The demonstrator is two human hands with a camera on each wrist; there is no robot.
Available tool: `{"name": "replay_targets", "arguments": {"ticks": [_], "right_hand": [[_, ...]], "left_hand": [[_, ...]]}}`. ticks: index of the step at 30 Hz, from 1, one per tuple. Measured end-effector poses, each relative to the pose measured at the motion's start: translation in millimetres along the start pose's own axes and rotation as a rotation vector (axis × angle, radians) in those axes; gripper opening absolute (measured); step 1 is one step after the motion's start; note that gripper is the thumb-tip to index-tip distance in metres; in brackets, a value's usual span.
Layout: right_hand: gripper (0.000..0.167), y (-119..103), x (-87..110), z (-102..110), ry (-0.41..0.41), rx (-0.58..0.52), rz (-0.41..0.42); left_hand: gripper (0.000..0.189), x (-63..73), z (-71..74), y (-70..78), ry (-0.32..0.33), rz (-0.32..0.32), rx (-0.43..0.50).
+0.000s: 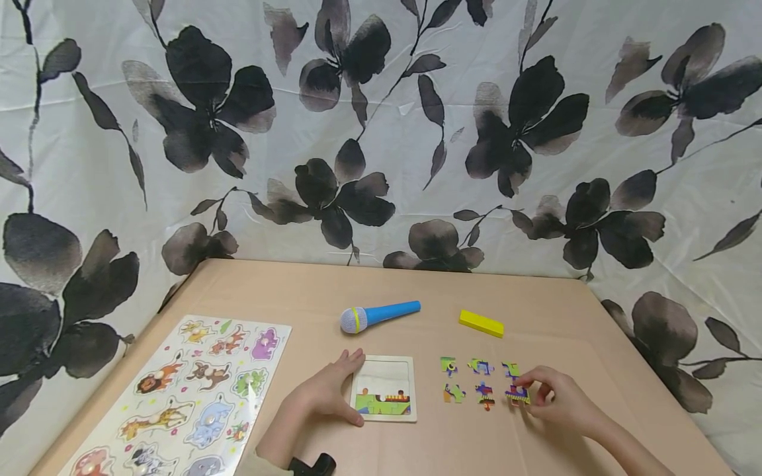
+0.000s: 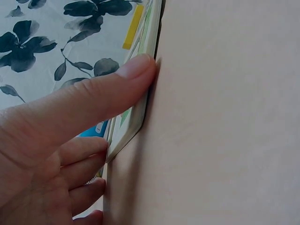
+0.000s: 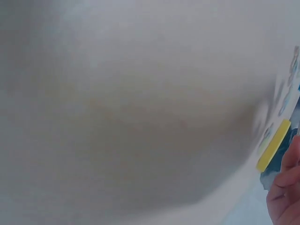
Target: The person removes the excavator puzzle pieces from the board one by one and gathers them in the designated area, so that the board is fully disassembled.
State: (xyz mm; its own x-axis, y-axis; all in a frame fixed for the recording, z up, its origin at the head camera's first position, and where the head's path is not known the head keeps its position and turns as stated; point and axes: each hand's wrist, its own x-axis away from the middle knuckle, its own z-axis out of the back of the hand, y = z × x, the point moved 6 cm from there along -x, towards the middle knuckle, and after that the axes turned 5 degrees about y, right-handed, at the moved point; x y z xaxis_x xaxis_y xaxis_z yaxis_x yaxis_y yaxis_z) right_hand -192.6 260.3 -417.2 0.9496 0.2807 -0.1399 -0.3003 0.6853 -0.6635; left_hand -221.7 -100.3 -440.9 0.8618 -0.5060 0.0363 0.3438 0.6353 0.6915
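A small square puzzle tray [image 1: 385,374] with a white rim lies in front of me in the head view. Joined green, yellow and red pieces [image 1: 381,403] fill its lower part. My left hand [image 1: 326,391] holds the tray by its left side, thumb at the near edge and fingers toward the far corner; the left wrist view shows the thumb [image 2: 136,70] against the tray's edge. To the right, several loose puzzle pieces [image 1: 481,367] lie in rows. My right hand [image 1: 559,402] pinches a purple, patterned puzzle piece [image 1: 516,396] at the near right of these rows.
Beyond the tray lies a blue toy microphone [image 1: 389,312], with a yellow block [image 1: 481,323] to its right. A large animal picture sheet [image 1: 199,357] covers the table's left side. A floral cloth [image 1: 417,119] hangs behind the table's far edge.
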Motion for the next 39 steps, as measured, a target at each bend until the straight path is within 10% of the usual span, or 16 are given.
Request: {"name": "replay_targets", "arguments": {"ticks": [39], "right_hand": [[0.035,14.0,-9.4,-8.3,-0.067,0.009,-0.044]], "left_hand": [[0.104,0.3,-0.9,-1.0,-0.001,0.005,0.012]]}}
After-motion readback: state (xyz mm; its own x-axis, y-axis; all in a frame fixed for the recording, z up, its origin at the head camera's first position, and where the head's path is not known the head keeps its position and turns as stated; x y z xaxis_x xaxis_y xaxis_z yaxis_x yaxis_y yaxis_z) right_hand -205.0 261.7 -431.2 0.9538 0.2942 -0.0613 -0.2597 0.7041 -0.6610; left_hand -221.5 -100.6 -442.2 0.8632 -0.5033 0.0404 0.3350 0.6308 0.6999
